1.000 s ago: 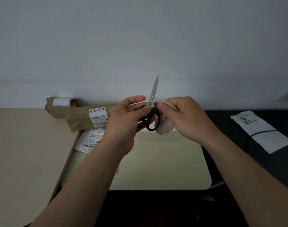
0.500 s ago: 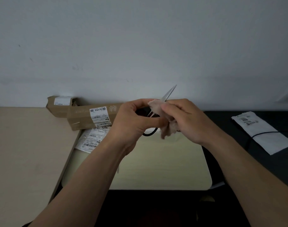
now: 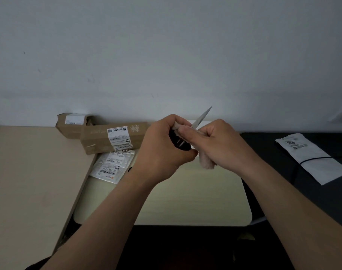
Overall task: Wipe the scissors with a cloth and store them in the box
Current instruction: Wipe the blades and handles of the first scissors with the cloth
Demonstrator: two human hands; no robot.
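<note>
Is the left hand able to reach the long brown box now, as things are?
Probably yes. The long brown box lies just left of the left hand with nothing between them, but that hand grips the scissors, so it would arrive full.

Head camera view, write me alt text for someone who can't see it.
A left hand grips black-handled scissors by the handles above a pale table while the right hand pinches a cloth round the blades. Cardboard boxes lie at the back left.
</note>
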